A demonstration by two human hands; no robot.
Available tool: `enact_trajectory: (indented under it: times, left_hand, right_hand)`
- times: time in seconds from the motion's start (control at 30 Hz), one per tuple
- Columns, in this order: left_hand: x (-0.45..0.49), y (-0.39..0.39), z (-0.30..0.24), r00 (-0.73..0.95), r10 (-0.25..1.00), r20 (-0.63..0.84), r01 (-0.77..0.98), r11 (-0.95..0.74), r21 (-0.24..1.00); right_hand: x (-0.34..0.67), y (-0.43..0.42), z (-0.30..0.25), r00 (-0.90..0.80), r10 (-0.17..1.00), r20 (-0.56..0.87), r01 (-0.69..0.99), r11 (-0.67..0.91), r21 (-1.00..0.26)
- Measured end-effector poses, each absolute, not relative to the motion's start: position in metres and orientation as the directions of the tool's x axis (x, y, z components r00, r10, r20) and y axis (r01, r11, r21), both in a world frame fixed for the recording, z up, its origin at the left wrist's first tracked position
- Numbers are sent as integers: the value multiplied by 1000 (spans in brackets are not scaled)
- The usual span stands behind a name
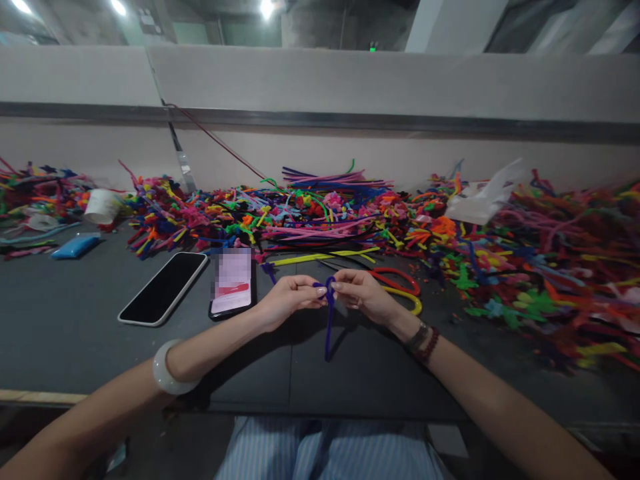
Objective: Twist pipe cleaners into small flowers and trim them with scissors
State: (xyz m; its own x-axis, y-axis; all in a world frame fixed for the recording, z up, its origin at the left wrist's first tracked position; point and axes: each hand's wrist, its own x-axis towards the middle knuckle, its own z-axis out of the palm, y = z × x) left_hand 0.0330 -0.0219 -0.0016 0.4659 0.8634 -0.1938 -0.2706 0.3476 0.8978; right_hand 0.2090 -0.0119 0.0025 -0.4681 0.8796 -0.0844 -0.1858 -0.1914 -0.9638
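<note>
A purple pipe cleaner (pixel 329 330) is between my two hands, bent into a small loop at the top with one straight end hanging down. My left hand (pixel 293 300) pinches it from the left with thumb and fingertips. From the right, my right hand (pixel 365 295) pinches the loop the same way. Behind my right hand lie scissors with red and yellow handles (pixel 415 307), their blades partly hidden. Yellow pipe cleaners (pixel 325 257) lie on the dark table (pixel 250 373) just beyond my hands.
Left of my hands lie a dark-screened phone (pixel 164 288) and a lit phone (pixel 233 283). A long heap of colourful pipe cleaners (pixel 310 213) runs along the back wall and spreads to the right (pixel 545 267). A white cup (pixel 101 207), blue packet (pixel 76 245) and white tissue pack (pixel 475 203) sit there.
</note>
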Motion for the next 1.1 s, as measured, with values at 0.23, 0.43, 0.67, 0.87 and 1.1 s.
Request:
enact_trajectory:
  times: [0.23,0.43,0.67,0.87,1.1]
  left_hand:
    - [33,-22,-3,422,875,-236,-271,370,889]
    - [34,-24,-3,434,869,-237,-304,388,870]
    - [35,-25,0,485,846,-220,-307,400,864]
    - [34,-26,-1,488,843,-227,-279,397,874]
    - [32,-29,6,626,740,-246,-224,473,852]
  right_hand:
    - [205,-13,0,-401,915,-41,-156,-112,-981]
    - [201,-16,-3,-326,945,-18,-188,-83,-979]
    - [198,-17,-4,-314,949,-36,-213,-108,-971]
    - [198,-17,-4,-354,935,-22,-215,-104,-971]
    - [207,-16,-3,-590,807,-24,-162,-147,-976]
